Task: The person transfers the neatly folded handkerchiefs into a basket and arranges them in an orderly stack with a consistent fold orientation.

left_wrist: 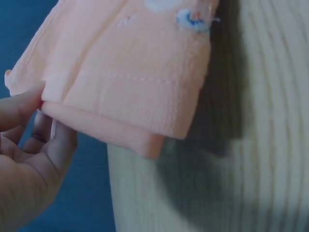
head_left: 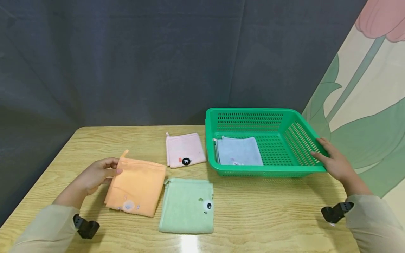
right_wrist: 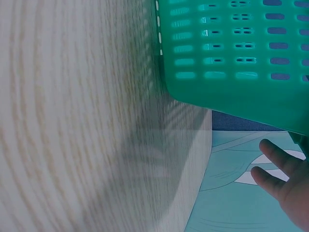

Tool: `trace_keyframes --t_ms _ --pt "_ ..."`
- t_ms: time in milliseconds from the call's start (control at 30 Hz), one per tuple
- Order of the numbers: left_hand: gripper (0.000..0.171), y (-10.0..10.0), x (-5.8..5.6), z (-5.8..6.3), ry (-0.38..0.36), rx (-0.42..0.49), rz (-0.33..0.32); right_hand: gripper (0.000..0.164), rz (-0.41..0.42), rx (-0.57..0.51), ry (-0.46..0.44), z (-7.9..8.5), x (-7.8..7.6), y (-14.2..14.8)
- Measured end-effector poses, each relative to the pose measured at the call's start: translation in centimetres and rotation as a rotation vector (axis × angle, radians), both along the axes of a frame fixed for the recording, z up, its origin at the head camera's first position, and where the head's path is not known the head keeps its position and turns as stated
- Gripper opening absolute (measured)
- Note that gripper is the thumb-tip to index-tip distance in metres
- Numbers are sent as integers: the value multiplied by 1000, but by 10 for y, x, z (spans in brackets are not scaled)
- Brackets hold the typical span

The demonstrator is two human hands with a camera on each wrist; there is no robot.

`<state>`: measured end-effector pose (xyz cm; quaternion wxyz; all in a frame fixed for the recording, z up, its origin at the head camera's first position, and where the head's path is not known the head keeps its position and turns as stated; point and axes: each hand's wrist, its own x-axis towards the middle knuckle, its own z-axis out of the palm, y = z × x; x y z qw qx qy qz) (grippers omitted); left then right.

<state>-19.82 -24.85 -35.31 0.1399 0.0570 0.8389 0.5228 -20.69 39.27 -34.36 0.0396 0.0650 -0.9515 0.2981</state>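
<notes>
My left hand [head_left: 98,173] pinches the left edge of a folded orange towel [head_left: 139,184] between thumb and fingers. In the left wrist view the folded layers of this orange towel [left_wrist: 125,92] hang over the table, casting a shadow. On the right, my right hand [head_left: 336,161] holds the right rim of a green plastic basket [head_left: 269,168], thumb over the rim. Two of its fingers [right_wrist: 270,181] stick out below the rim in the right wrist view. A folded light blue towel [head_left: 238,151] lies in the basket's left part.
A folded green towel [head_left: 186,207] with an embroidered face lies right of the orange one. Behind it is a smaller-looking pink towel [head_left: 185,147], close to the basket's left side. A dark curtain [head_left: 152,63] hangs behind the wooden table [head_left: 253,218]; a flower-patterned wall [head_left: 373,116] stands at right.
</notes>
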Motion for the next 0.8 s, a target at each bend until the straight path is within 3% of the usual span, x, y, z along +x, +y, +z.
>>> trace_keyframes --t_ms 433,800 --pt "35 2 0 10 45 30 20 61 -7 22 5 0 1 0" --pt "18 5 -1 23 83 76 35 61 -3 -2 -5 0 1 1"
